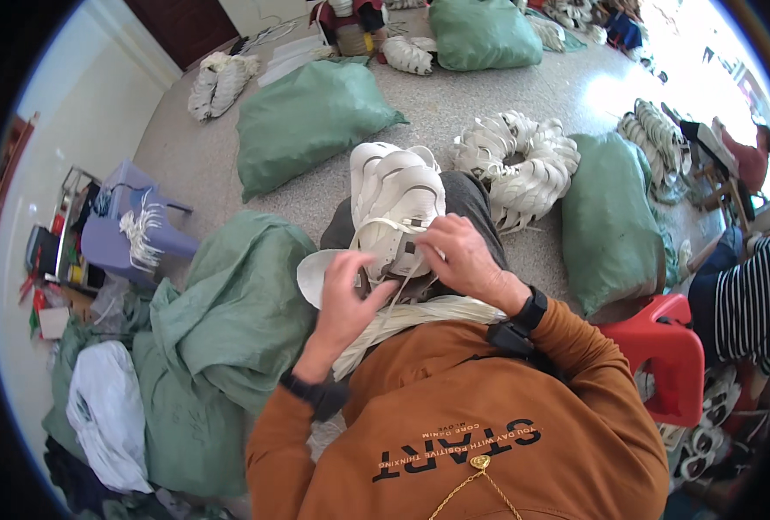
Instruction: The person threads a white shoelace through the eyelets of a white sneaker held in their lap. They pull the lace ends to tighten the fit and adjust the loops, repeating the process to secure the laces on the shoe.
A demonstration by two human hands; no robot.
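A nested stack of white shoe uppers (398, 186) rests on my lap, with a grey-lined upper at its near end between my hands. A thin white lace (369, 227) loops across the near upper toward my right hand (467, 258), whose thumb and fingers are pinched together on it. On the near upper's left side is my left hand (343, 299), thumb and fingers apart, with nothing plainly held. A rounded white flap (312, 276) sticks out beside it. Across my lap lies a bundle of long cream laces (437, 314), partly covered by my hands and sleeves.
Full green sacks (311, 121) stand ahead, with another green sack (606, 225) at right. A ring of white uppers (524, 165) sits on the floor. To my left are a loose green sack (233, 295) and a purple stool (138, 230); a red stool (662, 351) stands right. Other people sit nearby.
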